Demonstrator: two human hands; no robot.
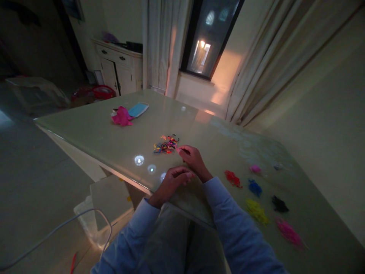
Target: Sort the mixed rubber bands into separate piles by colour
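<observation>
A mixed heap of small, thin, colourful bands (pixel 167 145), looking like rubber bands, lies on the glossy pale green table (pixel 94 121). At the heap's right edge my right hand (pixel 191 155) is closed in a pinch, with a pink bit at its fingertips. My left hand (pixel 177 178) is nearer the table's front edge, thumb and fingers together, a small red bit showing at their tips. To the right lie separate piles by colour: red (pixel 233 178), blue (pixel 254 187), yellow (pixel 256 211), black (pixel 280 204) and pink (pixel 289 232).
Farther back are a blue face mask (pixel 138 109) and a crumpled pink piece (pixel 122 116). A small pink clump (pixel 255 168) sits beyond the blue pile. Below the table's left edge stands a pale box (pixel 111 198), with a cable (pixel 65 221) before it.
</observation>
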